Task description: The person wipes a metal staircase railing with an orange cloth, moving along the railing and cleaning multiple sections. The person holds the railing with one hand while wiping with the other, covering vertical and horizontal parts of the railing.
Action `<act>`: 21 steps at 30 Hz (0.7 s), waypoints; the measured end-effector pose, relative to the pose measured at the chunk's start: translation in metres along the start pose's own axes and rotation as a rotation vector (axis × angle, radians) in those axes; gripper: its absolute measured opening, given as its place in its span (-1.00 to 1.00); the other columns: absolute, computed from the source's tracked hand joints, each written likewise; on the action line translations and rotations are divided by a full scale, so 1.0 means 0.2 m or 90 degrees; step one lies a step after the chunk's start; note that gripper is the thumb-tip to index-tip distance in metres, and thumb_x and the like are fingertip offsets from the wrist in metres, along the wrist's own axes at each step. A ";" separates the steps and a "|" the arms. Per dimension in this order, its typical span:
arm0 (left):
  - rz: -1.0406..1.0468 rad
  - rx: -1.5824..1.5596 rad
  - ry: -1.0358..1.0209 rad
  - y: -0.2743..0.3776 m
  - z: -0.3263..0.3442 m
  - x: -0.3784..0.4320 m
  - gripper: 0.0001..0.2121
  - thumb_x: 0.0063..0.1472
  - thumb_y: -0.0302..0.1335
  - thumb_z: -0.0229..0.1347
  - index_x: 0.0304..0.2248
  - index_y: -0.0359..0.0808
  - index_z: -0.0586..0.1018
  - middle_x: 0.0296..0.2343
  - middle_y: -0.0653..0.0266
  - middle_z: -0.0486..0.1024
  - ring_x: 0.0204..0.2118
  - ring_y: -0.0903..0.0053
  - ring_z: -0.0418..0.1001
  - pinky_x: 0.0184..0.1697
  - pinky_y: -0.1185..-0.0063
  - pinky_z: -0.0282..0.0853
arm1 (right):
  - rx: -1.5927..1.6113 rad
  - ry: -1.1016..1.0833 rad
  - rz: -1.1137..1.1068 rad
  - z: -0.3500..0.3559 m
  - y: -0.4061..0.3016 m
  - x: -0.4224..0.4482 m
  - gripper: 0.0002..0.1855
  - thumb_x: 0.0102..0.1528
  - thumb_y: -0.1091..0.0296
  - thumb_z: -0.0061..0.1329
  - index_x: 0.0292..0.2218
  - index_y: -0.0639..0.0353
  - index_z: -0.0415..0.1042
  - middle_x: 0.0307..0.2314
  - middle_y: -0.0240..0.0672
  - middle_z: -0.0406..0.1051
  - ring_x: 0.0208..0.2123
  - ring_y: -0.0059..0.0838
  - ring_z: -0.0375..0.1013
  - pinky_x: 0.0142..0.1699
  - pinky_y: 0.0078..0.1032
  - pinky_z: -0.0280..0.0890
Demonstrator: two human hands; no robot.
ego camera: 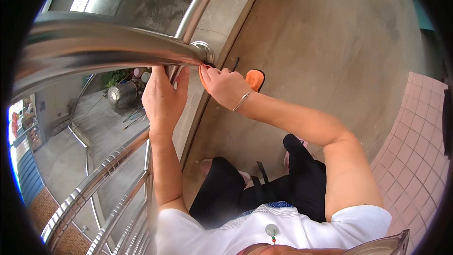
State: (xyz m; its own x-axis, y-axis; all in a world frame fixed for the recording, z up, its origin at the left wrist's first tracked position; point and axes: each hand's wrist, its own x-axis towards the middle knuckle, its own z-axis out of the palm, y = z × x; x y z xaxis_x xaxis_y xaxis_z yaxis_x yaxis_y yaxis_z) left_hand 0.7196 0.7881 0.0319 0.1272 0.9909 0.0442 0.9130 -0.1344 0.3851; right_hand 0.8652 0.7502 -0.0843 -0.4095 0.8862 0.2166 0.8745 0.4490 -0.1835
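Note:
My left hand (pixel 164 99) is raised against the underside of a thick, shiny metal handrail (pixel 116 42). Its fingertips pass out of sight behind the tube, and the thumb stands apart beside a slimmer post, so I cannot tell whether it grips anything. An orange cloth with a dark edge (pixel 255 79) is pinched in my right hand (pixel 226 86), close to the rail's end. One part of the cloth lies against the metal at the fingertips; another sticks out beyond the knuckles. Near them, a round metal flange (pixel 204 50) joins the rail to the concrete ledge.
Lower metal rails (pixel 102 170) run down the left side. Past them, a metal tank (pixel 122 94) and a potted plant (pixel 116 78) stand on a lower floor. A concrete ledge (pixel 226 14) borders the brown floor (pixel 318 42); pink tiles (pixel 407 120) lie at right.

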 end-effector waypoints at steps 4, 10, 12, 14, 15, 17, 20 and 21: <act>-0.004 -0.025 -0.014 -0.01 0.00 0.00 -0.65 0.19 -0.23 0.10 -0.15 -0.29 0.39 -0.37 0.09 0.54 -0.33 0.10 0.49 -0.31 0.32 0.36 | -0.009 -0.009 -0.029 0.01 -0.01 0.00 -0.39 -0.03 0.45 -0.05 0.09 0.29 0.25 -0.48 -0.33 0.24 -0.57 -0.50 0.32 -0.62 -0.62 0.26; -0.043 -0.046 -0.029 0.02 -0.02 0.00 -0.60 0.20 -0.18 0.10 -0.12 -0.34 0.42 -0.38 0.04 0.54 -0.35 0.11 0.49 -0.27 0.34 0.34 | 0.052 0.007 0.016 0.06 -0.08 0.06 -0.43 -0.03 0.44 -0.04 0.06 0.29 0.27 -0.50 -0.31 0.28 -0.58 -0.45 0.36 -0.59 -0.56 0.30; -0.049 -0.040 -0.036 0.02 -0.02 0.01 -0.60 0.20 -0.19 0.11 -0.11 -0.33 0.42 -0.37 0.04 0.53 -0.33 0.12 0.49 -0.25 0.34 0.34 | 0.085 -0.010 0.071 0.07 -0.14 0.14 -0.45 -0.03 0.44 -0.04 0.03 0.32 0.27 -0.49 -0.28 0.32 -0.56 -0.42 0.41 -0.58 -0.52 0.33; -0.051 -0.043 -0.048 0.02 -0.03 0.01 -0.61 0.20 -0.21 0.10 -0.10 -0.33 0.42 -0.35 0.02 0.53 -0.30 0.12 0.49 -0.23 0.35 0.33 | 0.048 -0.085 0.085 0.07 -0.19 0.21 -0.48 -0.02 0.44 -0.04 0.01 0.36 0.27 -0.47 -0.24 0.35 -0.52 -0.37 0.45 -0.55 -0.48 0.35; -0.056 -0.047 -0.054 0.02 -0.03 0.01 -0.61 0.21 -0.23 0.10 -0.09 -0.33 0.42 -0.33 0.02 0.52 -0.28 0.12 0.48 -0.21 0.35 0.33 | 0.031 -0.123 0.088 0.05 -0.21 0.24 -0.49 -0.01 0.43 -0.04 -0.01 0.38 0.26 -0.46 -0.22 0.37 -0.50 -0.35 0.47 -0.54 -0.46 0.36; -0.033 -0.048 -0.045 0.01 -0.04 0.00 -0.62 0.21 -0.24 0.10 -0.10 -0.32 0.41 -0.32 0.02 0.53 -0.28 0.12 0.49 -0.22 0.35 0.34 | 0.023 -0.181 0.043 0.00 -0.20 0.25 -0.53 0.02 0.42 -0.08 -0.03 0.41 0.26 -0.47 -0.19 0.38 -0.49 -0.33 0.48 -0.51 -0.44 0.37; 0.030 -0.049 -0.016 0.00 -0.02 0.01 -0.64 0.20 -0.25 0.10 -0.13 -0.32 0.40 -0.35 0.05 0.53 -0.32 0.10 0.49 -0.28 0.35 0.36 | 0.140 -0.070 0.087 0.06 -0.13 0.19 -0.55 0.04 0.41 -0.09 -0.01 0.24 0.30 -0.46 -0.24 0.36 -0.51 -0.31 0.47 -0.51 -0.42 0.36; 0.029 -0.049 -0.016 -0.01 -0.03 0.00 -0.64 0.20 -0.25 0.11 -0.13 -0.32 0.40 -0.35 0.05 0.53 -0.32 0.10 0.49 -0.28 0.35 0.36 | 0.171 -0.039 0.056 0.07 -0.06 0.14 -0.54 0.04 0.41 -0.09 0.02 0.14 0.31 -0.46 -0.28 0.35 -0.52 -0.32 0.46 -0.52 -0.43 0.35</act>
State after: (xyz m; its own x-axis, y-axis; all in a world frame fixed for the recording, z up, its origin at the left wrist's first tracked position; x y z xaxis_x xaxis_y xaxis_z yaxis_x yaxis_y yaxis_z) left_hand 0.7161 0.7893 0.0358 0.1781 0.9832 0.0402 0.8742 -0.1768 0.4523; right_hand 0.8393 0.7721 -0.0891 -0.3574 0.9246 0.1316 0.8108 0.3771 -0.4476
